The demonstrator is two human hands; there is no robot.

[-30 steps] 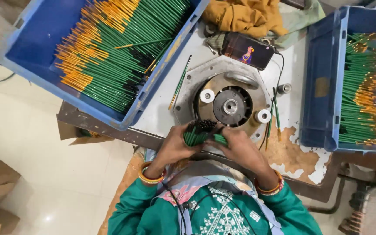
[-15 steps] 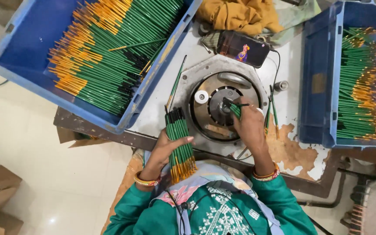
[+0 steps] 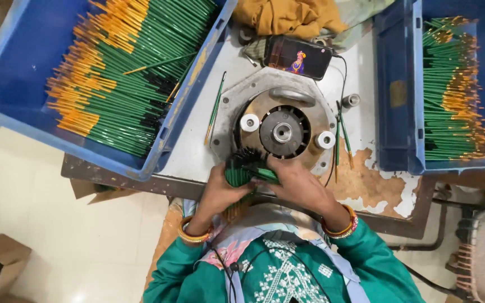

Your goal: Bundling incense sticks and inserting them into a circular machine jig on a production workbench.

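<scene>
A bundle of green pencils (image 3: 246, 168) with dark tips is held near the table's front edge, in front of a round metal machine (image 3: 279, 130). My left hand (image 3: 218, 191) wraps around the bundle from the left. My right hand (image 3: 294, 180) grips it from the right, fingers over the pencils. The tips point toward the machine's central hub. Gold bangles sit on both wrists.
A blue crate (image 3: 23, 120) full of green and orange pencils lies at the left. Another blue crate (image 3: 394, 112) with pencils stands at the right. A phone (image 3: 298, 58) and yellow cloth (image 3: 287, 15) lie behind the machine. Loose pencils (image 3: 215, 108) rest beside it.
Half a second ago my left hand held the bundle fanned out alone while my right hand put a pencil at the machine. Now both hands are together on the bundle.
</scene>
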